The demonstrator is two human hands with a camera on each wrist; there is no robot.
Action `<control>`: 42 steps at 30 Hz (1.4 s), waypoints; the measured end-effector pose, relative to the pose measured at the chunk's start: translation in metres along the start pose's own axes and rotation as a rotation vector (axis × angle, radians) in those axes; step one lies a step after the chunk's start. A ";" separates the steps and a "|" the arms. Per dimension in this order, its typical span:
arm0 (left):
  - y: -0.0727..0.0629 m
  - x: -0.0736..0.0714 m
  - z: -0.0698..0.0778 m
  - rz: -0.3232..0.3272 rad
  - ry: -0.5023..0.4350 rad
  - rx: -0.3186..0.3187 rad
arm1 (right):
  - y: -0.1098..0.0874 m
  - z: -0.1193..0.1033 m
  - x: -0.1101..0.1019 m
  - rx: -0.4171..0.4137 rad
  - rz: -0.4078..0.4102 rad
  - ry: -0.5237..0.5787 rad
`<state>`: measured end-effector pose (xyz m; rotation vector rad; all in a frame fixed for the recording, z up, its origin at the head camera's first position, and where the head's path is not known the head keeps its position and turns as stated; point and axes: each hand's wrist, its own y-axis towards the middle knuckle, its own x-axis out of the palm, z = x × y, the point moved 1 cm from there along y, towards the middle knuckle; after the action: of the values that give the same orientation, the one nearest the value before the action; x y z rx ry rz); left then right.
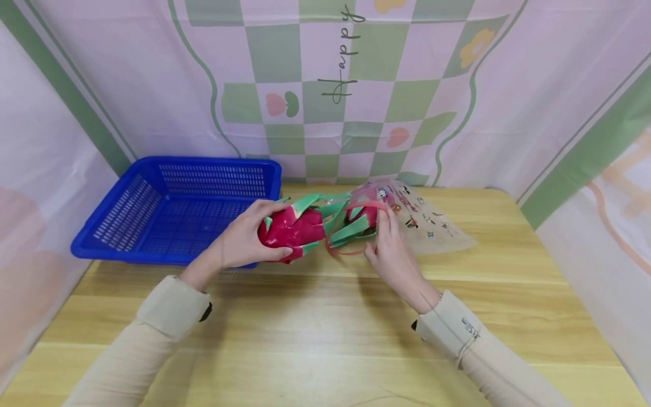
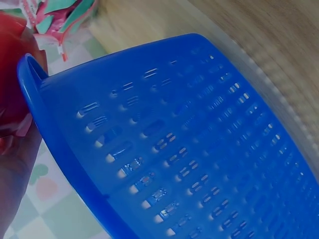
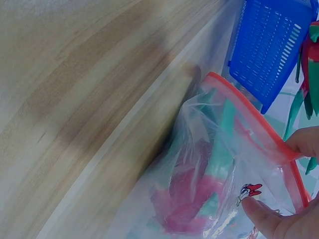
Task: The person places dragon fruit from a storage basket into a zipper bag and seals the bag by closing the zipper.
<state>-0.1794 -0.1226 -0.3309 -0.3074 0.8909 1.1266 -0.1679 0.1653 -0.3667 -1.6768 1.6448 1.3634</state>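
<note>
A dragon fruit (image 1: 295, 230), red with green scales, is in the grip of my left hand (image 1: 241, 236), thumb along its near side. My right hand (image 1: 399, 265) pinches the red zip rim (image 3: 249, 109) of a clear plastic bag (image 1: 437, 229) printed with small cartoon figures. Inside the bag, near its mouth, lies a second dragon fruit (image 3: 187, 196) with long green scales. The mouth of the bag faces left, toward the fruit in my left hand. In the left wrist view only a red part of the held fruit (image 2: 12, 74) shows at the left edge.
A blue plastic basket (image 1: 152, 259) with slotted walls stands at the left, just behind my left hand. The wooden table (image 1: 315, 339) runs back to a checked cloth backdrop (image 1: 325, 133). Cloth walls also rise on both sides.
</note>
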 end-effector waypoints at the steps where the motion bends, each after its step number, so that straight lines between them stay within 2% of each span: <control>1: 0.000 0.000 0.001 -0.016 -0.003 -0.011 | 0.000 0.000 0.000 0.001 -0.001 0.002; 7: 0.000 0.001 0.004 -0.074 -0.020 -0.041 | 0.000 0.001 0.000 0.004 -0.004 0.003; 11: 0.000 0.001 0.003 -0.080 -0.029 -0.032 | 0.000 0.001 -0.001 0.000 -0.005 0.005; 18: -0.004 -0.001 0.000 -0.078 -0.069 -0.066 | 0.001 0.002 0.000 -0.010 -0.002 0.012; 24: -0.006 -0.002 0.000 -0.071 -0.091 -0.064 | 0.001 0.003 0.000 -0.009 0.004 0.021; 33: -0.002 0.002 0.007 -0.118 -0.025 -0.036 | 0.002 0.003 -0.001 -0.005 0.021 0.020; 42: 0.006 0.015 0.015 -0.138 -0.011 -0.051 | 0.002 0.001 -0.002 -0.014 0.035 0.018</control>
<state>-0.1755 -0.1011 -0.3310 -0.3980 0.8193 1.0236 -0.1695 0.1669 -0.3651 -1.6801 1.6865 1.3828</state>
